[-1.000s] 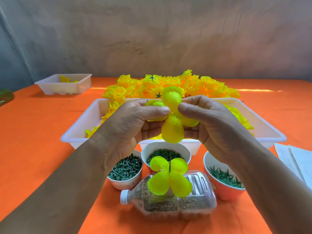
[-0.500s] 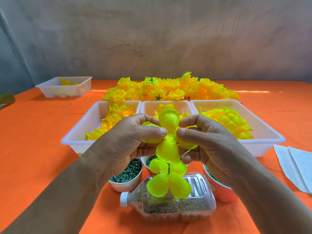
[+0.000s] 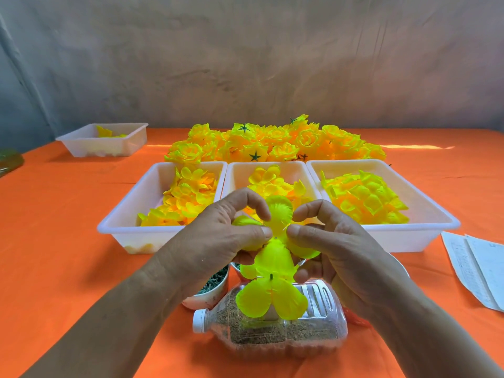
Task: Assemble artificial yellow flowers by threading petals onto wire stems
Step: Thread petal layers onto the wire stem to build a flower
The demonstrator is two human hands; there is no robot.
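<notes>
Bright, soft daylight fills the scene, a hard sunlit streak crosses the far counter [image 3: 417, 146], the held petal piece [image 3: 275, 257] glows almost overexposed, faint shadows edge the white trays [image 3: 136, 197], and wide-angle distortion bends the frame's borders.

Partly hidden behind left hand [image 3: 218, 241]: bowl of green pieces [image 3: 210, 290]. Cropped by frame: papers [image 3: 477, 268] at right edge of table [image 3: 54, 241]; green object [image 3: 8, 162] at left edge.

Print on the papers [image 3: 477, 268] is illegible
</notes>
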